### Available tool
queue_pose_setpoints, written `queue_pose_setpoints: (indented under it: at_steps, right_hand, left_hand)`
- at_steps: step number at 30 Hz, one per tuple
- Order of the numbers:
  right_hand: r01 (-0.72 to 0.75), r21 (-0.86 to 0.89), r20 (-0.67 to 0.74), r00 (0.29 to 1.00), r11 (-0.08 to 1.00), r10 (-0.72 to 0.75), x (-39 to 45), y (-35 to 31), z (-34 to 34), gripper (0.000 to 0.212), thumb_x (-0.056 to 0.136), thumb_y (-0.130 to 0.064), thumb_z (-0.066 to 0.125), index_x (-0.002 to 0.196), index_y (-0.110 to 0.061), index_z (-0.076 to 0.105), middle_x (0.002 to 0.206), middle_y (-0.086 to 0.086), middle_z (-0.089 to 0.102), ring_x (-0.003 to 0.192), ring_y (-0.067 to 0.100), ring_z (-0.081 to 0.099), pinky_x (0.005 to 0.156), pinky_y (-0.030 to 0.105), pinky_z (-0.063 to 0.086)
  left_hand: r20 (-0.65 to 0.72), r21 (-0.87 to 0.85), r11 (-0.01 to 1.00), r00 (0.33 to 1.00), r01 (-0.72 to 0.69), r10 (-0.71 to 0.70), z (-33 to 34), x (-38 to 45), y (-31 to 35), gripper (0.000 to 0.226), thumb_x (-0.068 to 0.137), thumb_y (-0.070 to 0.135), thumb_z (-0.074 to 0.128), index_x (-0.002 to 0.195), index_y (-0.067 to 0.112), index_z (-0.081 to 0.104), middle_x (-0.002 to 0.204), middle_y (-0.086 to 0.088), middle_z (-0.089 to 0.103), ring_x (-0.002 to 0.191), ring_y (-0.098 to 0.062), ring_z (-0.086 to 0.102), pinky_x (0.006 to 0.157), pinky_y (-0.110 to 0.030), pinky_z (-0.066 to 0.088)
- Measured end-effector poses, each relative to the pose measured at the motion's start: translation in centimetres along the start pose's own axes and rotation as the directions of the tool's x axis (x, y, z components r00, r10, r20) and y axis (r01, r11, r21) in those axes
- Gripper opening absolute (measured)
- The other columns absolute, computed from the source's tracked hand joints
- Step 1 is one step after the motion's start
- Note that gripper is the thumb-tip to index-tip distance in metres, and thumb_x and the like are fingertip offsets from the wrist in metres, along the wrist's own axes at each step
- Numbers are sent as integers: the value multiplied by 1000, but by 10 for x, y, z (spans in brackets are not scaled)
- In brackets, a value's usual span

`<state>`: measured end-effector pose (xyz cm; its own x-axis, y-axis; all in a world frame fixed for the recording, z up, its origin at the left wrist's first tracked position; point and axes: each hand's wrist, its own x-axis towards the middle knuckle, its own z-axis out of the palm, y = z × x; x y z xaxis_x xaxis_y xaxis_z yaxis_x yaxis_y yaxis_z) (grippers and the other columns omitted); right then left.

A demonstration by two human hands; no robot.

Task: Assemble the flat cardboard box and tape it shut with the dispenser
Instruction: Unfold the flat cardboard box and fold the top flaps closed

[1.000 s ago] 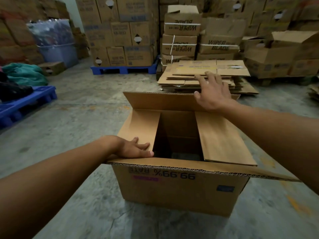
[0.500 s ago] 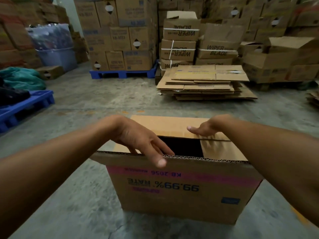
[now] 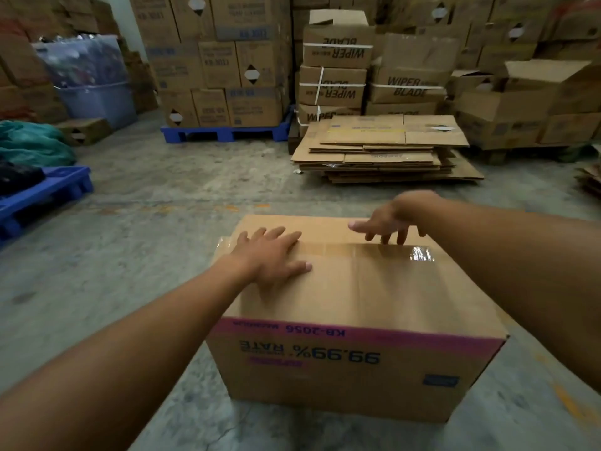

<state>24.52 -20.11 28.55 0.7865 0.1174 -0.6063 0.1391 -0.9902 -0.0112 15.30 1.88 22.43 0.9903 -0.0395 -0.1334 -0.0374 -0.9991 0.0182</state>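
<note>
On the concrete floor (image 3: 140, 222) right in front of the person sat the cardboard box (image 3: 351, 362), upside-down print and a pink band facing the camera, and its top flaps were folded down flat. And the left hand (image 3: 271, 257) was there, palm down on the near flap at the left side of the top, fingers straight and spread, its grip released and holding nothing, just pressing on cardboard. Over on the far side, the right hand (image 3: 388, 222) hung above the far flap with its fingers loosely pointing down, fingertips at or just above the cardboard; whether they actually touched could not be told, but that grip was relaxed too, closed on nothing. Along the seam between the flaps ran a strip of glossy clear tape (image 3: 419, 253), catching a bright glint near the right end. Behind the box, well apart from it, lay a stack of flattened cartons (image 3: 383, 151) on the floor, and behind that stood strapped boxes printed WIPER BLADE (image 3: 335, 50). To the left, a blue pallet (image 3: 227, 131) carried more stacked boxes, and a second blue pallet (image 3: 45, 190) sat at the far left edge beside a green cloth heap (image 3: 29, 141). No dispenser showed anywhere in view.
</note>
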Motion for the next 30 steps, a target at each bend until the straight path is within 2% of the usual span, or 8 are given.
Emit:
queue_pose_setpoints:
  at_steps: [3,6,9,12,15,17,21,30]
  right_hand:
    - [99,-32,-296,950,995,-104,27,9,42,64,95,-62,33,141,-21,49,141,10,52,124,32,51,106,48,38]
    - [95,49,-456,888,994,-62,29,26,91,56,93,-65,22,145,-45,33,158,0,29,141,32,28,111,64,17]
    - [6,123,-559,827,992,64,29,44,119,61,90,-70,12,147,-50,22,162,-6,17,147,30,13,105,76,1]
    - [-87,244,-532,820,966,208,33,61,121,69,84,-76,12,148,-50,20,162,-4,14,145,37,12,103,78,5]
    - [-39,305,-537,818,952,205,39,79,121,80,78,-80,12,148,-46,22,162,-1,15,141,41,23,108,67,22]
    - [-14,316,-569,797,949,201,40,81,118,75,81,-77,18,147,-43,30,160,2,22,138,42,28,107,64,27]
    - [-53,347,-557,792,936,251,34,75,113,62,89,-66,28,144,-40,37,154,4,30,133,44,31,102,62,29]
    - [-73,319,-617,741,945,265,27,81,117,57,90,-60,23,141,-41,40,150,6,36,126,46,35,99,59,29]
  left_hand:
    - [54,-93,995,998,32,-27,40,4,-12,75,85,78,16,151,46,4,164,5,0,150,-27,1,117,-57,1]
    - [-33,-115,985,991,128,-133,54,5,-23,69,88,75,11,151,47,5,164,8,-1,150,-31,0,117,-57,2]
    - [-36,-166,923,933,348,-358,54,4,-42,69,88,74,12,151,46,8,164,4,1,147,-42,1,114,-61,4]
    - [-21,-207,893,911,399,-412,55,1,-51,70,89,72,15,152,42,9,164,2,2,145,-44,11,113,-59,16]
    - [-53,-201,890,903,409,-427,53,0,-46,70,91,69,18,153,38,13,164,0,6,141,-45,22,112,-57,22]
    - [-53,-209,880,894,427,-446,52,-4,-41,69,91,67,21,152,35,16,164,-2,8,139,-47,24,111,-57,23]
    - [-93,-211,871,878,444,-470,58,-18,-32,69,92,65,24,151,30,22,162,-8,14,134,-50,28,108,-59,26]
    - [-91,-195,886,891,422,-444,65,-22,-14,72,90,66,17,152,31,14,162,-10,8,136,-51,24,109,-60,20]
